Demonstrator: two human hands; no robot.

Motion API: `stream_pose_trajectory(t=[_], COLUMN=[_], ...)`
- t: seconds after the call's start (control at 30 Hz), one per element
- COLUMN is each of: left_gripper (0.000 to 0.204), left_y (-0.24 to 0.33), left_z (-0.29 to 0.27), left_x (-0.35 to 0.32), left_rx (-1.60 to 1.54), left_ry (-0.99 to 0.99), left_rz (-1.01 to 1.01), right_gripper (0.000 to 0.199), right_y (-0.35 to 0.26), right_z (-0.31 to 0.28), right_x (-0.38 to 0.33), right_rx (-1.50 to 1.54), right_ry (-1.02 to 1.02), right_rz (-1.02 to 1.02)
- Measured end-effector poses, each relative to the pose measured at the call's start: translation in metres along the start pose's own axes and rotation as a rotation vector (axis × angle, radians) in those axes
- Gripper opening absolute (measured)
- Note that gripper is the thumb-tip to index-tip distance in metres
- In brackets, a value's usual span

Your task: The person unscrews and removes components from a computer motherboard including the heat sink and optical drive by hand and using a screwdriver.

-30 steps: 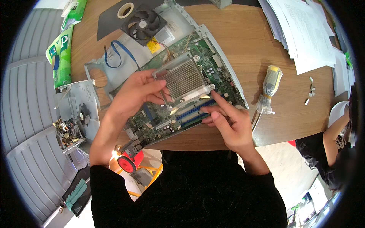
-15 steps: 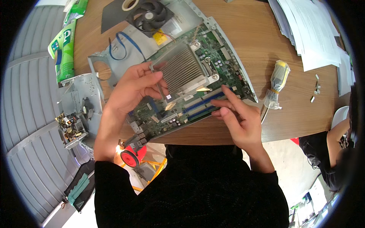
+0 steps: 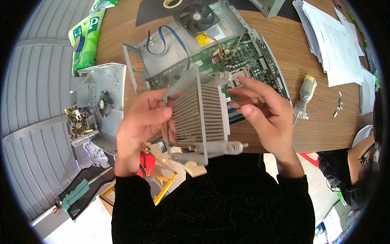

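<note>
My left hand [image 3: 143, 118] is closed round one side of a finned metal heat sink [image 3: 199, 116] with a frame and corner screws. It is held tilted in the air, its fins facing me, over the front part of a green motherboard [image 3: 174, 72]. A tan tab [image 3: 196, 169] sticks out at its lower end. My right hand [image 3: 268, 116] is beside the heat sink's right side with fingers spread, holding nothing; whether a fingertip touches its upper corner is hard to tell. The board lies in an open metal case, partly hidden behind the heat sink.
A black fan [image 3: 197, 17] and blue cable [image 3: 164, 36] rest on the case's far part. To the right lie a wrapped screwdriver-like tool [image 3: 306, 91], small white pieces [image 3: 338, 106] and paper stacks [image 3: 331, 49]. An opened metal housing [image 3: 113, 91] and green packet [image 3: 87, 44] stand left.
My left hand has raised the heat sink off the board area toward me and turned it more upright. The socket area behind is now uncovered. My right hand stays close by; the view has shifted.
</note>
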State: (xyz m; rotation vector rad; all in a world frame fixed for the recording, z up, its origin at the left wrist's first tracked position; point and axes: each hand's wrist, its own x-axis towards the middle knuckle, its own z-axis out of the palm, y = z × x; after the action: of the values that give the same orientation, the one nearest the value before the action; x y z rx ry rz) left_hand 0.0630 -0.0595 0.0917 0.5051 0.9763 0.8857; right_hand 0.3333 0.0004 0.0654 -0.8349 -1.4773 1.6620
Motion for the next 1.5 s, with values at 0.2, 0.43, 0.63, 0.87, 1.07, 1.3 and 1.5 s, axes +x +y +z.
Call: stream_pose_trajectory(t=[0.2,0.43,0.63,0.87,1.07,1.3,1.5], left_gripper=[0.060,0.057,0.059,0.074,0.092,0.057,0.036], left_y=[-0.017,-0.038,-0.041,-0.039,-0.020,-0.042,-0.068], left_z=[0.004,-0.004,0.004,0.000,0.022,0.022,0.047], left_x=[-0.024,-0.025,-0.029,-0.042,-0.036,-0.018,-0.019], left_rx=[-0.035,-0.051,0.009,0.641,0.812,0.710,0.203], left_ry=[-0.048,-0.078,-0.020,-0.002,-0.172,-0.204,0.055], left_rz=[0.015,0.075,0.133,0.385,0.526,0.587,0.360], right_gripper=[0.023,0.016,0.016,0.013,0.009,0.008,0.007], right_y=[-0.009,-0.010,-0.013,-0.012,-0.009,-0.002,0.001], right_z=[0.023,0.026,0.036,0.029,0.031,0.029,0.032], right_x=[0.009,0.008,0.000,-0.011,-0.006,-0.006,-0.008], right_rx=[0.144,-0.035,0.188,0.108,-0.064,-0.109,-0.109], right_ry=[-0.054,-0.080,0.012,-0.156,-0.247,-0.249,-0.271], right_rz=[-0.195,-0.249,-0.081,-0.069,-0.010,-0.020,0.031])
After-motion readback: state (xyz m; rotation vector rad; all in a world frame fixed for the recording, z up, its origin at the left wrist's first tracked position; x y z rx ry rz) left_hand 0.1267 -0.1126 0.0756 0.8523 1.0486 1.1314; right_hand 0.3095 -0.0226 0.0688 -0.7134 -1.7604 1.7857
